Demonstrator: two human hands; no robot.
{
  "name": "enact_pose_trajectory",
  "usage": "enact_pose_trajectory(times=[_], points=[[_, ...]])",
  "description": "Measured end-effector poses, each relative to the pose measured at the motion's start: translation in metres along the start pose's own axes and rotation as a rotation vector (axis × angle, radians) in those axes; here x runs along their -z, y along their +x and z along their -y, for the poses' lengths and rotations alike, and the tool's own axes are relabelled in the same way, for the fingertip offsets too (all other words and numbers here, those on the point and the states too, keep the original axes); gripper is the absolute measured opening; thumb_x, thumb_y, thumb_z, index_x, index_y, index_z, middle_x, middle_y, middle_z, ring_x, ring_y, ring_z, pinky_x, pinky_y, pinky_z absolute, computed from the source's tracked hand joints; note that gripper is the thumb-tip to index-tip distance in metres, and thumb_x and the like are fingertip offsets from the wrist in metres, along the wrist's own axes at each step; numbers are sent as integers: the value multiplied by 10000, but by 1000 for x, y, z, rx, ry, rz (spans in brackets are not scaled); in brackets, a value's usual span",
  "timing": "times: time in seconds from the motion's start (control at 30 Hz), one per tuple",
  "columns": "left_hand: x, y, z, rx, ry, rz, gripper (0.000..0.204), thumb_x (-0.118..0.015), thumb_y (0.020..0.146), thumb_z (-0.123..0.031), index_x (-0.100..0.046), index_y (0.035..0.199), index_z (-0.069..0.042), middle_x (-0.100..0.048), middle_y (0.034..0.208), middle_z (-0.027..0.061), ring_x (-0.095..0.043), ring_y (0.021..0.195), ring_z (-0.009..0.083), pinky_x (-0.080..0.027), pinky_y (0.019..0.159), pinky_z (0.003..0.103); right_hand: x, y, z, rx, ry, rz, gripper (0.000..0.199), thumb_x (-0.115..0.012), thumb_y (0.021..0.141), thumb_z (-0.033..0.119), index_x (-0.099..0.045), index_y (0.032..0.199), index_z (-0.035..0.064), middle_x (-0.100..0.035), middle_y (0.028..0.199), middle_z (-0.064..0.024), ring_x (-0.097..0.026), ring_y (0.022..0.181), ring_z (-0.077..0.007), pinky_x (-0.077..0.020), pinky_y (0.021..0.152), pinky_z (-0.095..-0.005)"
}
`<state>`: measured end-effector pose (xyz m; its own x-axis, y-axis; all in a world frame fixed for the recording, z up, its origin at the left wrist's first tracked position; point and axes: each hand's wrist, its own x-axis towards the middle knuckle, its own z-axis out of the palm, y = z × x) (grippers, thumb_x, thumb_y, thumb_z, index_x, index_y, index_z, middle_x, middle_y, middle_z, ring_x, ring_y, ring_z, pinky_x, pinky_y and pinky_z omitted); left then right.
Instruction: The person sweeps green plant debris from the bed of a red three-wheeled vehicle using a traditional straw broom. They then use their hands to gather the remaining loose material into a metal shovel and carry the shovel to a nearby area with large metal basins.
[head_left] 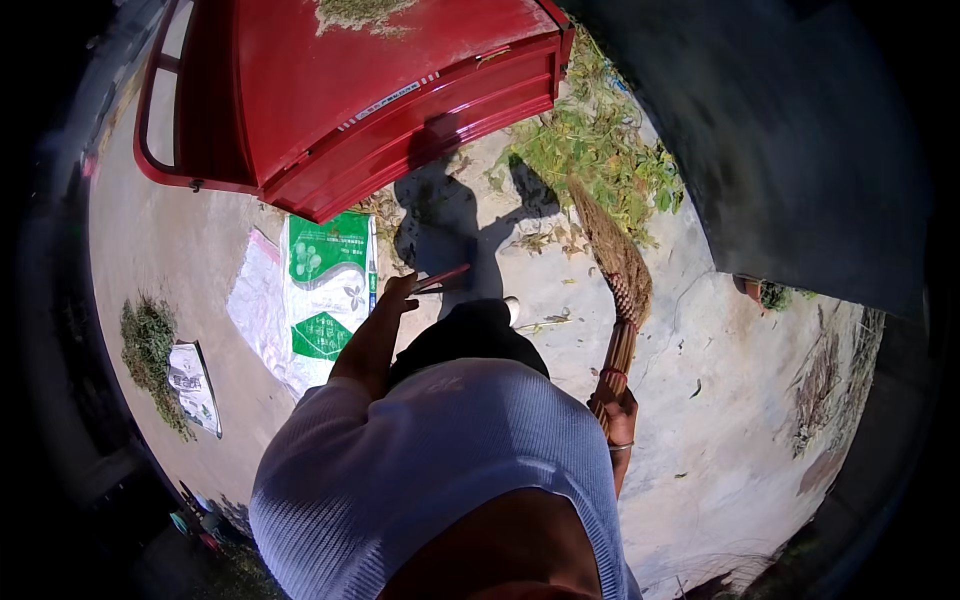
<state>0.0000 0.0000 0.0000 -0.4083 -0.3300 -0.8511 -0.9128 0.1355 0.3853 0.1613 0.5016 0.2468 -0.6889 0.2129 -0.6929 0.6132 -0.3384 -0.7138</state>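
Observation:
My right hand [617, 408] is closed round the bound handle of a straw broom [612, 270]. The broom's bristles fan out ahead on the concrete, beside a heap of green and yellowing leaves [620, 165]. Closer to my middle, my left hand [400, 293] grips a slim thing with a red edge and a dark underside [443, 279]. Its kind cannot be made out against my shadow. Left of that hand lies a green and white sack [327, 290], flat on the ground.
A red cargo bed [390, 120] of a vehicle stands ahead, with dry plant bits on top. A large dark sheet or panel [790, 150] slopes at the right. Farther left are a pile of greenery [150, 350] and a white bag [193, 385]. Leaf scraps dot the concrete [700, 430].

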Motion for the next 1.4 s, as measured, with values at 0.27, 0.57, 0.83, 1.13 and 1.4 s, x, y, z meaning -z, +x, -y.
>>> enact_pose_trajectory(times=[0.27, 0.57, 0.83, 1.13, 1.4], points=[[-50, 20, 39, -879, 289, -541, 475, -769, 769, -283, -589, 1096, 12, -668, 781, 128, -656, 701, 230, -535, 680, 356, -1, 115, 74, 95, -352, 355, 647, -764, 766, 255, -484, 1266, -44, -622, 984, -62, -610, 789, -139, -533, 677, -291], [-63, 23, -19, -324, 519, -399, 194, -686, 661, -288, -682, 731, -107, -637, 676, 108, -622, 623, 256, -510, 631, 387, -63, 241, 192, -43, -780, 585, 451, -734, 781, 231, -575, 1132, -4, -639, 916, -44, -603, 748, -128, -516, 649, -281], [-87, -46, -115, -204, 345, -489, 140, -580, 675, -78, -654, 783, -28, -646, 813, 203, -634, 827, 376, -498, 737, 470, -79, 346, 226, -129, -1048, 649, 317, -714, 783, 232, -641, 995, 7, -658, 854, -65, -614, 709, -145, -521, 637, -294], [-108, -13, -183, -148, 199, -569, 117, -559, 719, -76, -641, 788, -28, -644, 824, 214, -621, 848, 393, -479, 749, 470, -85, 363, 314, -77, -1262, 499, 338, -695, 795, 276, -631, 964, -10, -651, 836, -80, -613, 734, -160, -517, 642, -322], [-138, -14, -223, -139, 140, -686, 152, -609, 711, -147, -634, 782, -15, -639, 790, 222, -623, 820, 396, -485, 734, 458, -134, 362, 380, 256, -1194, 826, 631, -737, 750, 215, -468, 1278, 2, -661, 894, -118, -642, 828, -220, -522, 714, -358]])
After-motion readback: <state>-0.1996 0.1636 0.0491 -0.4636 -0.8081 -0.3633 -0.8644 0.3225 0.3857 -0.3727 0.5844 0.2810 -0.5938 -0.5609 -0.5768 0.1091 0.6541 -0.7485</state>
